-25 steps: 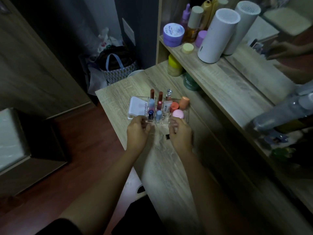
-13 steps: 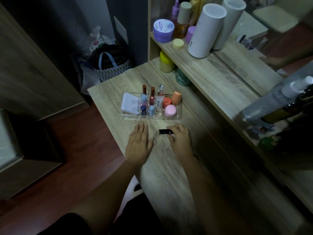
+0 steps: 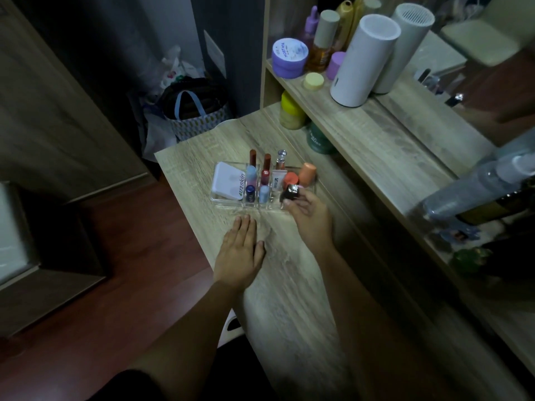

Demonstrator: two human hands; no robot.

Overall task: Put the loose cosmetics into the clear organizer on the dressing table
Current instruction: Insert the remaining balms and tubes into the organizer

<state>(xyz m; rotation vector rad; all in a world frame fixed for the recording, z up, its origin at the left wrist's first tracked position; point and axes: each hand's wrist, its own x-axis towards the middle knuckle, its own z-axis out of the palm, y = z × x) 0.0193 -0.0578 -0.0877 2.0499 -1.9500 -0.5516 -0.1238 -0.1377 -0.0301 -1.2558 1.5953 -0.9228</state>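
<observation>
The clear organizer stands on the wooden dressing table. It holds a white compact, several upright lipsticks and balm tubes and orange-capped items. My right hand grips a small black lipstick at its fingertips, right above the organizer's front right compartment. My left hand lies flat on the table, palm down, just in front of the organizer and holding nothing.
A raised shelf runs along the right with a purple jar, bottles and a white cylinder. A yellow jar and a green jar sit under it. A bag stands on the floor beyond the table.
My right hand picked the black lipstick up off the table and carried it forward to the organizer's right end. My left hand stayed flat on the table.
</observation>
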